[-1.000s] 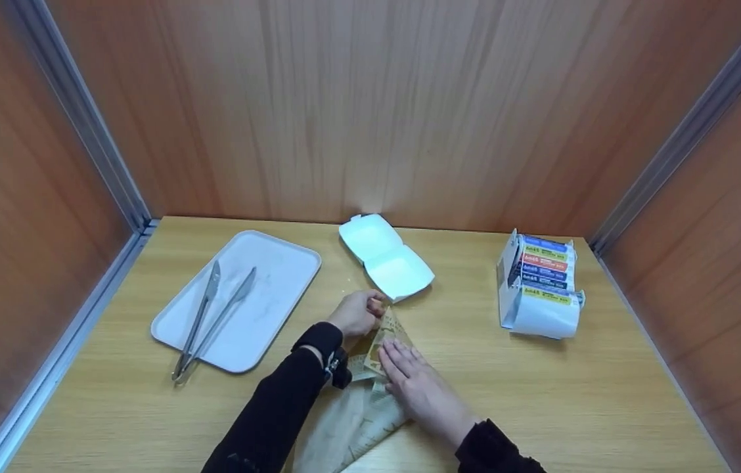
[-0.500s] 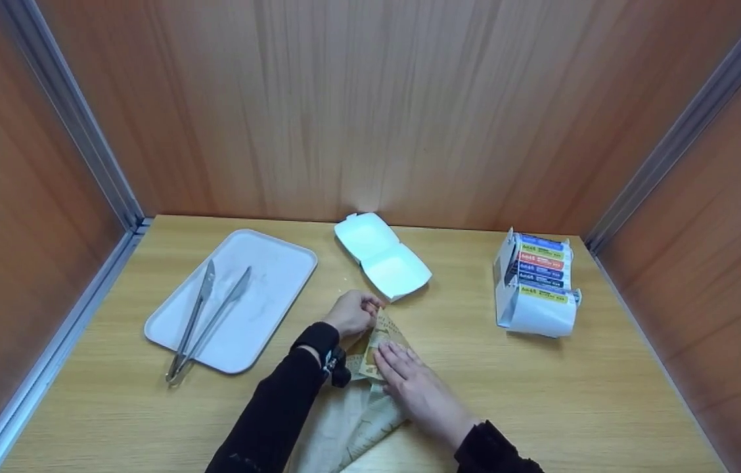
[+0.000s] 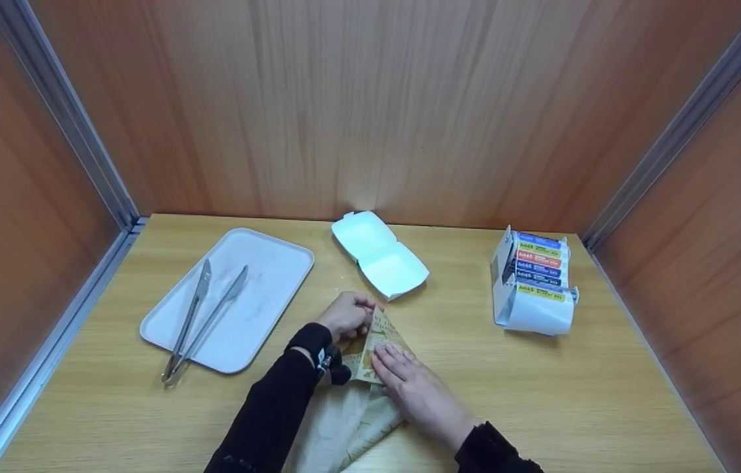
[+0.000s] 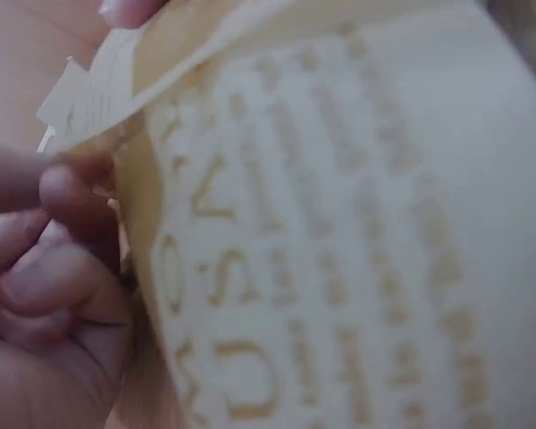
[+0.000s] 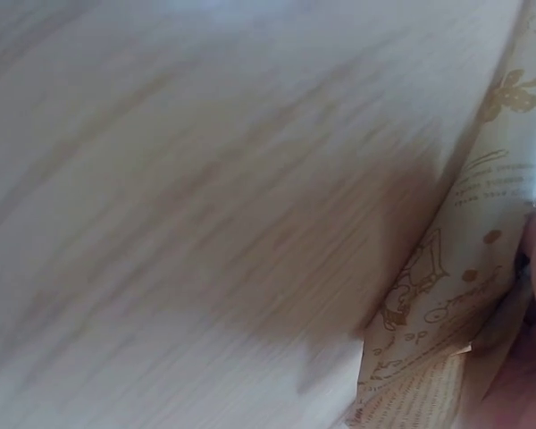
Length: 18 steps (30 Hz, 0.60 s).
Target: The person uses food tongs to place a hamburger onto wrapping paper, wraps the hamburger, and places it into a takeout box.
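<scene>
Paper [image 3: 354, 408], lower centre of frame: left hand [image 3: 347, 315] pinches its tip, right hand [image 3: 413, 391] presses, fingers straight; an uneven tug could skew or tear it.

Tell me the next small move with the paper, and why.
Probably fold the paper inward at its pointed tip: the left hand appears to pinch it there, while the right hand lies across the folded part, which should help hold it down.
</scene>
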Each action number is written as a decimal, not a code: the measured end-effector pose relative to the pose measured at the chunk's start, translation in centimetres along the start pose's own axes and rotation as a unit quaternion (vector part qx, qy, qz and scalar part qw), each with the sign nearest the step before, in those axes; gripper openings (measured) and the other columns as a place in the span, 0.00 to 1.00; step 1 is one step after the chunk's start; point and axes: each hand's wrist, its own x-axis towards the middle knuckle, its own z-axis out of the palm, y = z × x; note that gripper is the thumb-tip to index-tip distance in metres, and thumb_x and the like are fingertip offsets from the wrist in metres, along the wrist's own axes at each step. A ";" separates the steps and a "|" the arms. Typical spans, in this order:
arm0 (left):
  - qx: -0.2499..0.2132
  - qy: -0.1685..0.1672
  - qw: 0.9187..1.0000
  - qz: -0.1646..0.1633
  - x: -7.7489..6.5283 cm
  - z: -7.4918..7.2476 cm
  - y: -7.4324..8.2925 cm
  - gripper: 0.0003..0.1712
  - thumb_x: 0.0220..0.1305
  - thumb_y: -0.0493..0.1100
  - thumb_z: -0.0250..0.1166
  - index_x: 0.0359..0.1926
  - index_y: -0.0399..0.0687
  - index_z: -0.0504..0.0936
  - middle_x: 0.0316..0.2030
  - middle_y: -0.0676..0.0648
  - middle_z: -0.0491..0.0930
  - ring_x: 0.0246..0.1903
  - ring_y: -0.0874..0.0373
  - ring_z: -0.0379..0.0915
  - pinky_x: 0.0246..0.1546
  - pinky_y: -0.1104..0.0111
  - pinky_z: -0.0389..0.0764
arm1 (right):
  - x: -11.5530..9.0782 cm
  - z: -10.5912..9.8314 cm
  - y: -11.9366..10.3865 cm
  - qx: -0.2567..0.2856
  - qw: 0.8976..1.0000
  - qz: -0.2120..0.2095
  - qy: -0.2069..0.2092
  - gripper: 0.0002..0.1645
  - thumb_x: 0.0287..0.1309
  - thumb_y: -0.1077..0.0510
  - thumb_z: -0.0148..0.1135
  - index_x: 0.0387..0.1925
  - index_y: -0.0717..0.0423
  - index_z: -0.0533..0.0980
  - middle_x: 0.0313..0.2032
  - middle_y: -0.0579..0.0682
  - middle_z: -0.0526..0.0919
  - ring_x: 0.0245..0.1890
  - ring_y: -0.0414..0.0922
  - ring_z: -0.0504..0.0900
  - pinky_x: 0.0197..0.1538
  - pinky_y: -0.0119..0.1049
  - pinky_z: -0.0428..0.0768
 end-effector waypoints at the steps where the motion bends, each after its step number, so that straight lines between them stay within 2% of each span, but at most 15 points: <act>1: -0.013 -0.005 1.000 -0.004 -0.1 0.0 0.0 0.19 0.66 0.26 0.57 0.52 0.37 0.88 0.29 0.51 0.81 0.19 0.63 0.71 0.15 0.76 0.61 | 0.0 0.0 0.0 0.002 1.000 0.003 -0.005 0.31 0.80 0.56 0.56 0.77 0.62 0.68 0.78 0.60 0.70 0.79 0.56 0.70 0.78 0.53 0.71; 4: -0.039 -0.001 0.999 -0.014 -0.2 0.0 -0.2 0.17 0.69 0.26 0.58 0.51 0.38 0.88 0.30 0.51 0.84 0.19 0.64 0.72 0.16 0.76 0.63 | 0.0 -0.1 0.0 0.005 1.000 0.011 -0.021 0.31 0.81 0.56 0.54 0.78 0.62 0.67 0.79 0.59 0.69 0.79 0.56 0.69 0.79 0.53 0.70; 10: -0.032 0.039 0.998 -0.025 -0.1 0.5 -0.1 0.14 0.65 0.25 0.60 0.41 0.43 0.88 0.21 0.53 0.78 0.16 0.64 0.69 0.15 0.75 0.63 | 0.1 -0.1 -0.1 0.001 0.999 0.013 -0.029 0.31 0.81 0.56 0.54 0.78 0.61 0.67 0.79 0.58 0.68 0.80 0.55 0.68 0.80 0.52 0.69; 14: -0.042 0.047 0.997 -0.037 -0.1 0.7 0.0 0.15 0.62 0.23 0.58 0.35 0.44 0.86 0.17 0.53 0.75 0.16 0.64 0.68 0.14 0.76 0.62 | 0.0 0.0 0.0 -0.010 1.000 -0.003 -0.013 0.30 0.80 0.58 0.54 0.77 0.61 0.69 0.78 0.58 0.71 0.78 0.55 0.71 0.78 0.52 0.71; 18: -0.072 0.055 0.995 -0.044 -0.1 0.8 0.2 0.14 0.63 0.23 0.57 0.36 0.41 0.85 0.18 0.52 0.76 0.16 0.65 0.70 0.15 0.77 0.64 | -0.2 0.0 0.1 -0.023 0.999 -0.026 0.016 0.28 0.77 0.60 0.58 0.74 0.62 0.73 0.75 0.59 0.75 0.76 0.55 0.75 0.76 0.51 0.75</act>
